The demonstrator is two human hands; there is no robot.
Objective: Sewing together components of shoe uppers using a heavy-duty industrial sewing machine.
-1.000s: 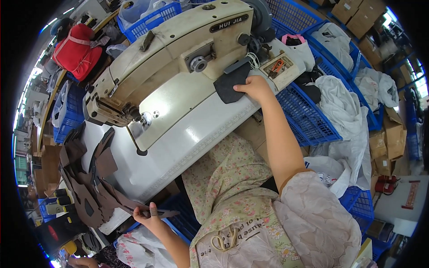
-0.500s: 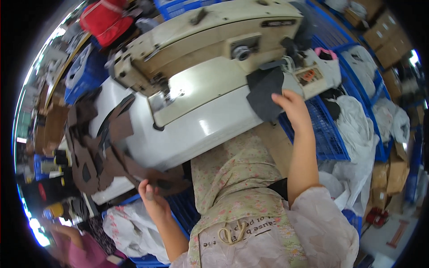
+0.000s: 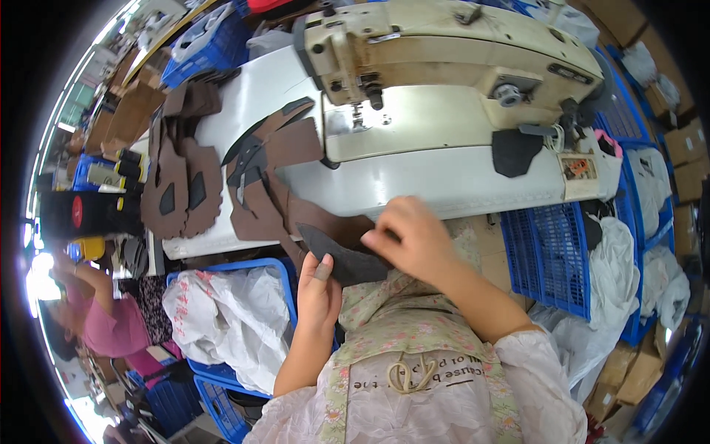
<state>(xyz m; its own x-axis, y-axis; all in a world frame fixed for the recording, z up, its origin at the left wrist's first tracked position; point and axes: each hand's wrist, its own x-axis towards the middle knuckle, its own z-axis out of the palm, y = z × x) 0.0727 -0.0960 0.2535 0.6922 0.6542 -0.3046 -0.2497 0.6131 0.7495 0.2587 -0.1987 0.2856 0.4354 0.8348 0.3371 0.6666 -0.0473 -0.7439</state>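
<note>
A dark grey cut piece of sheet material [image 3: 344, 257] is pinched in my left hand [image 3: 319, 296], above my lap at the table's front edge. A grey band sits around the left thumb. My right hand [image 3: 418, 240], slightly blurred, is at the piece's right edge with fingers curled together; whether they grip it is hidden. Brown cut pieces with dark patches [image 3: 285, 196] trail over the table edge behind the held piece. Beyond my hands stands a cream sewing machine [image 3: 444, 55] on a white table [image 3: 414, 181]. More dark grey pieces [image 3: 516, 153] lie at the machine's right end.
More brown pieces [image 3: 181, 174] lie at the table's left. A blue crate [image 3: 292, 285] with white bags [image 3: 229, 318] stands below left; another blue crate [image 3: 547, 255] stands at right beside white bags [image 3: 610, 270]. At far left is another person in pink [image 3: 118, 322].
My right hand has come left from the dark pieces by the machine to my left hand. A dark grey piece is now in my left hand. The view has shifted left.
</note>
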